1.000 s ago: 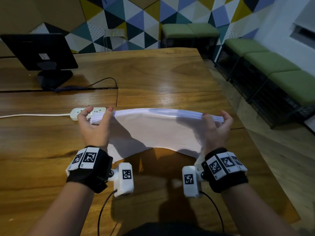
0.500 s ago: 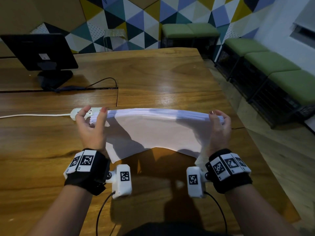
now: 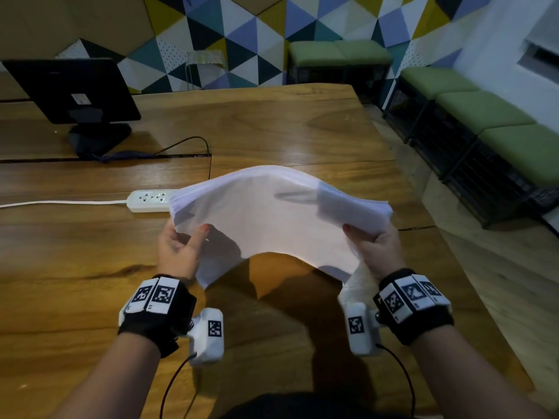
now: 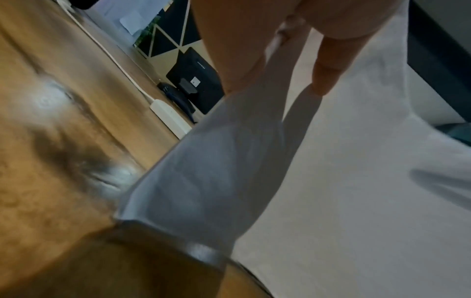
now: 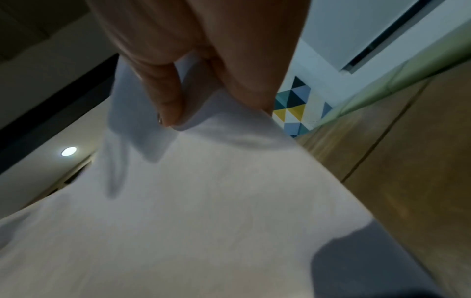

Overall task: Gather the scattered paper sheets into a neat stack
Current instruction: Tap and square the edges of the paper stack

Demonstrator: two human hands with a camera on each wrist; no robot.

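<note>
Here, the left hand (image 3: 178, 252) and right hand (image 3: 378, 249) each pinch an end of the sheets (image 3: 272, 213), bowed in the air above the table (image 3: 272, 128). Loosely pinched, the sheets may fan or slide toward the power strip (image 3: 149, 200).

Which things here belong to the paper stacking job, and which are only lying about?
Job:
- white paper sheet stack
- left hand
- right hand

Lying about:
- white plastic power strip
- black flat monitor
- green cushioned benches
</note>
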